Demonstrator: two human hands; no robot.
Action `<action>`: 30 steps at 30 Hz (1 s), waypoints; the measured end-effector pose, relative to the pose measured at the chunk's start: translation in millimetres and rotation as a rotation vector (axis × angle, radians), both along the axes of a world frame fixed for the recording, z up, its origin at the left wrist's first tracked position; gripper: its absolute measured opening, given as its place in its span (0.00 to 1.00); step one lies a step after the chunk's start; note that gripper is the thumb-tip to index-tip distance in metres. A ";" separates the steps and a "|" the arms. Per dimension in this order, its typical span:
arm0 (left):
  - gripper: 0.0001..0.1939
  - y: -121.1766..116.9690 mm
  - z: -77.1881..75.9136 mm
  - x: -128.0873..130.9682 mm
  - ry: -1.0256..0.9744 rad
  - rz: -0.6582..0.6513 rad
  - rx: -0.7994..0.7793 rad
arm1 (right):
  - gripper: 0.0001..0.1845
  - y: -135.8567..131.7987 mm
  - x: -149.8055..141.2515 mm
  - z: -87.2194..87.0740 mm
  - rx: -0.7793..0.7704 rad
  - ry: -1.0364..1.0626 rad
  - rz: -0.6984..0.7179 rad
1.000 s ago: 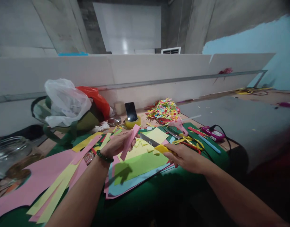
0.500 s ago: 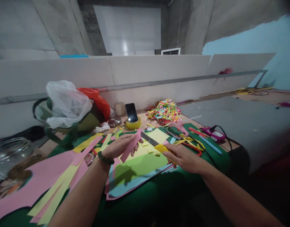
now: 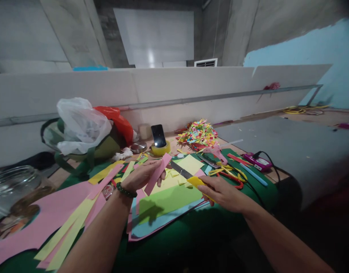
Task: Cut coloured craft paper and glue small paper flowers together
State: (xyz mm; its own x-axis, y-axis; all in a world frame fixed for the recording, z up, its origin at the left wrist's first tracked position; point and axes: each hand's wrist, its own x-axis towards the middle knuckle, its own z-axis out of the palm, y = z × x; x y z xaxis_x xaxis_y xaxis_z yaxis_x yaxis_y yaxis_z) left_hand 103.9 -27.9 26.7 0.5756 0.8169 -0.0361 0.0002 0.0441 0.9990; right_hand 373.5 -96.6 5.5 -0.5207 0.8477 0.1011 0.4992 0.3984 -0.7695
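Observation:
My left hand point(image 3: 147, 175), with a green bead bracelet at the wrist, pinches a pink paper strip point(image 3: 157, 174) that slants upward. My right hand point(image 3: 224, 191) is closed around yellow-handled scissors point(image 3: 194, 181). Their metal blades point up and left, with the tips close by the strip's right edge; whether they touch it I cannot tell. Beneath both hands lies a stack of coloured sheets, a green sheet point(image 3: 168, 203) over a blue sheet point(image 3: 154, 226). Small yellow paper pieces point(image 3: 181, 178) are scattered on top.
Pink sheet point(image 3: 57, 204) and yellow strips point(image 3: 69, 235) spread at left, near a glass jar point(image 3: 15, 185). Behind stand a bag with white plastic point(image 3: 83, 125), a phone point(image 3: 158, 135) on yellow tape point(image 3: 160, 150), and a colourful paper heap point(image 3: 198, 134). A pink glue gun point(image 3: 217, 153) lies right.
The scissors and my right hand have dropped very slightly. My left hand has shifted a little, still holding the pink strip. The surrounding things look the same.

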 end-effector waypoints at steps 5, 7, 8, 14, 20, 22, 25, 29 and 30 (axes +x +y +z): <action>0.23 -2.9 -0.5 3.0 0.054 -0.027 0.027 | 0.19 2.1 -2.8 -1.2 -0.008 0.042 -0.003; 0.24 -5.6 1.1 5.1 0.101 -0.027 0.044 | 0.18 4.0 -5.2 -3.4 -0.010 0.059 -0.008; 0.24 -7.1 2.0 6.5 0.126 -0.035 0.051 | 0.18 5.1 -7.0 -4.9 -0.012 0.070 -0.011; 0.25 -12.4 3.3 15.9 0.221 -0.106 0.090 | 0.19 7.8 -18.8 -12.7 -0.041 0.139 -0.042; 0.25 -10.3 10.7 10.3 0.267 -0.123 0.164 | 0.20 4.0 -10.0 -12.4 0.048 0.063 -0.082; 0.24 -8.1 14.0 2.8 0.249 -0.081 0.176 | 0.20 5.7 -1.2 -11.1 0.056 0.042 -0.131; 0.24 -5.1 17.3 -9.3 0.204 -0.004 0.195 | 0.20 12.1 11.2 -6.3 0.042 -0.050 -0.173; 0.24 -5.3 19.8 -17.3 0.165 0.032 0.134 | 0.21 24.2 16.8 -1.1 0.058 -0.390 -0.194; 0.24 -6.0 20.0 -17.5 0.163 0.030 0.121 | 0.21 27.3 16.6 -1.4 0.071 -0.488 -0.204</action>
State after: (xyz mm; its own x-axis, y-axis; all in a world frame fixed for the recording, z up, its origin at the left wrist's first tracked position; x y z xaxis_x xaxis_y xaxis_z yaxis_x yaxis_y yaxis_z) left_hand 86.4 -33.9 46.7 0.5453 0.8378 -0.0274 0.1630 -0.0739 0.9838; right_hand 390.1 -69.3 4.1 -0.3464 0.9367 -0.0510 0.8651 0.2979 -0.4035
